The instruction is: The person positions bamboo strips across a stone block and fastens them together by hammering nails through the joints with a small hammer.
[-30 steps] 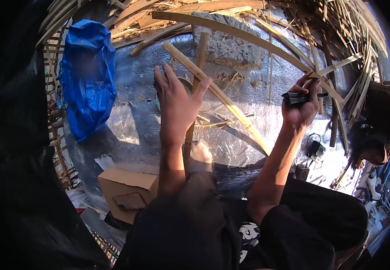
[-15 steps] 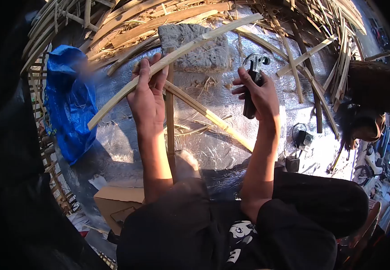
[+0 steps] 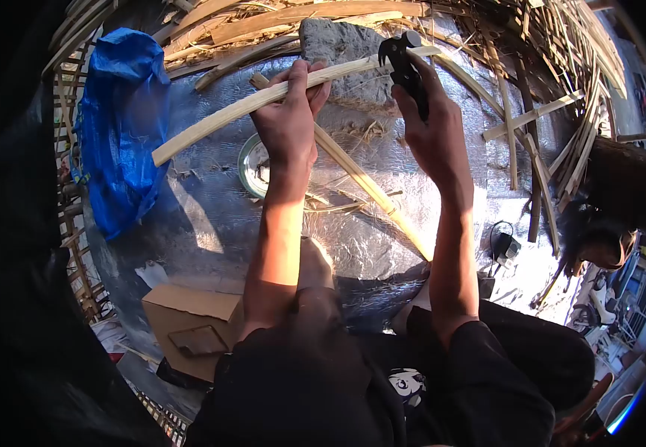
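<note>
My left hand [image 3: 293, 112] is closed around a long pale strip of split wood or bamboo [image 3: 218, 121], slightly curved and slanting up to the right. My right hand [image 3: 435, 112] grips the short black handle of a small claw hammer [image 3: 405, 71]. The hammer's head is up by the strip's right end, overlapping it in view; whether they touch I cannot tell. Behind both lies a rough grey stone block [image 3: 338, 45]. Below my hands a second pale strip [image 3: 371, 190] runs diagonally across the silver sheet.
A blue plastic bag [image 3: 121, 141] is at the left, with a cardboard box [image 3: 188, 316] nearer me. Split strips [image 3: 293, 15] are heaped along the back, more [image 3: 572, 141] at the right. A round, pale-rimmed dish [image 3: 247, 167] and a black plug-like device [image 3: 505, 246] lie on the silver sheet [image 3: 211, 257].
My right hand has brought the hammer up and inward to the strip's far end. My left hand still holds the strip, now at a flatter slant. The view has shifted, and the round dish now shows.
</note>
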Demonstrator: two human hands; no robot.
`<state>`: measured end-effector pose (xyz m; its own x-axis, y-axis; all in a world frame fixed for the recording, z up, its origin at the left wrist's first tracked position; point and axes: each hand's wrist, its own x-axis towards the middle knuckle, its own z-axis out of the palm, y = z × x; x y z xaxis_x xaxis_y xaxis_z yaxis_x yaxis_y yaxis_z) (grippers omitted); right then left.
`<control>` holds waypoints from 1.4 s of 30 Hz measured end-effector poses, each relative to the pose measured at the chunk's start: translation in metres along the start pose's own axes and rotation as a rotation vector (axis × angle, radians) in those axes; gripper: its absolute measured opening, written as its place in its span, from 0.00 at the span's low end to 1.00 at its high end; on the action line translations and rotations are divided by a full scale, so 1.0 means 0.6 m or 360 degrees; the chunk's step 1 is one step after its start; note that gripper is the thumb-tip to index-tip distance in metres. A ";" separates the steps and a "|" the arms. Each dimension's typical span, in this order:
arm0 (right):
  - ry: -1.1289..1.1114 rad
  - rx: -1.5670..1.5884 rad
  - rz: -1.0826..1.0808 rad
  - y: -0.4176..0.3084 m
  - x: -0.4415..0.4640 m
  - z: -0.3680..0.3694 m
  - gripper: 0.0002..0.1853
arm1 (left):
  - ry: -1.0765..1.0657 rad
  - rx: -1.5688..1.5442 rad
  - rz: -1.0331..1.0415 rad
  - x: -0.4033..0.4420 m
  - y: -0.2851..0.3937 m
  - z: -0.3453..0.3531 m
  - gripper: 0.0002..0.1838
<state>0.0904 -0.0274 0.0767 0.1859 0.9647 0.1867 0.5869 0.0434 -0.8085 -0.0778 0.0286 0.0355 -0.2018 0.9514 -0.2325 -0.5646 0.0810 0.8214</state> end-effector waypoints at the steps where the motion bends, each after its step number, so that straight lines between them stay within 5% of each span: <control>1: 0.0037 -0.0076 -0.0092 -0.008 0.008 -0.002 0.22 | -0.0023 0.0024 0.0019 -0.003 -0.001 0.002 0.13; 3: 0.0096 -0.0257 -0.0128 -0.004 0.018 -0.006 0.22 | -0.0020 0.0010 0.0086 -0.005 -0.005 0.005 0.14; 6: -0.0390 -0.0183 0.0383 0.025 0.028 -0.029 0.26 | -0.0031 0.0108 0.0093 -0.011 -0.001 0.004 0.15; 9: -0.0264 0.0284 0.0682 0.035 0.011 -0.030 0.28 | -0.0051 0.0187 0.0010 -0.022 0.002 -0.002 0.18; 13: -0.0302 0.0217 0.0887 0.027 0.015 -0.032 0.29 | -0.0115 0.0664 -0.0073 -0.038 0.018 -0.002 0.25; 21: -0.0128 0.0052 0.0271 -0.032 0.015 -0.058 0.25 | -0.0044 0.0829 -0.0156 -0.037 0.026 0.006 0.23; 23: 0.0164 -0.0184 -0.0246 -0.040 0.022 -0.061 0.23 | -0.0050 0.0840 -0.0180 -0.039 0.027 0.006 0.21; 26: 0.0630 0.0033 -0.0561 -0.038 0.033 -0.042 0.22 | -0.0065 0.0889 -0.0135 -0.038 0.022 0.004 0.21; 29: 0.0301 -0.0297 -0.0497 0.003 0.015 -0.005 0.20 | -0.0106 0.0829 -0.0087 -0.043 0.025 0.006 0.21; 30: -0.0106 -0.0388 -0.0058 0.009 0.013 -0.008 0.17 | -0.0110 0.0815 -0.0079 -0.037 0.020 0.001 0.21; 32: 0.0040 -0.0345 0.0083 0.019 0.019 -0.014 0.18 | -0.0113 0.0817 -0.0147 -0.025 0.002 -0.014 0.22; 37: 0.1024 0.0119 -0.0270 -0.008 0.022 -0.012 0.20 | -0.0161 0.0965 -0.0046 -0.040 0.012 0.002 0.27; 40: -0.0070 -0.0447 -0.0016 0.021 0.004 0.005 0.18 | -0.0152 0.1024 -0.0048 -0.040 0.013 0.003 0.29; 42: 0.0129 -0.0349 -0.0041 0.009 0.003 -0.021 0.18 | -0.0124 0.0879 -0.0089 -0.030 -0.006 -0.014 0.24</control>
<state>0.1040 -0.0288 0.0797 0.2258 0.9396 0.2571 0.7477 0.0020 -0.6640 -0.0787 0.0090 0.0323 -0.1119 0.9586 -0.2617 -0.0651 0.2557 0.9646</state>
